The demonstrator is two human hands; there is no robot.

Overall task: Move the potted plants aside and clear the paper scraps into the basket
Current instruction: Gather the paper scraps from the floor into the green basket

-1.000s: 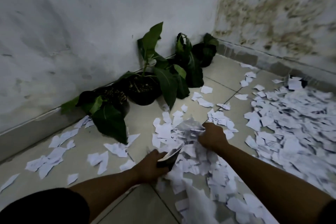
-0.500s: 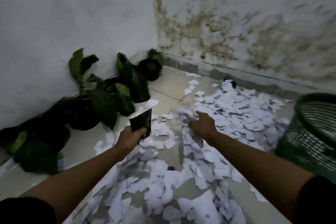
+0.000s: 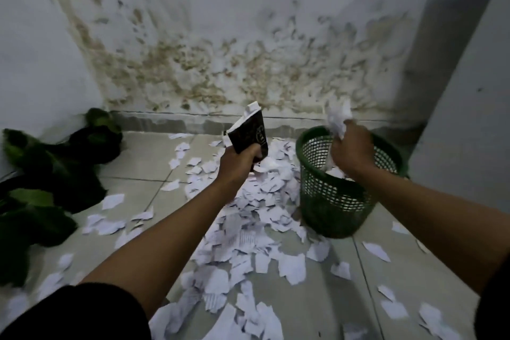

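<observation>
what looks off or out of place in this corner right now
Torn paper scraps litter the tiled floor beside the green basket. The back wall is blotched with brown stains above the skirting. The potted plants sprawl low by the left wall.

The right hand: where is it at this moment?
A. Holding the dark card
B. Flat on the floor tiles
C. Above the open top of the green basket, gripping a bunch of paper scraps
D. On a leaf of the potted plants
C: the right hand grips a bunch of paper scraps over the mouth of the green basket.
</observation>
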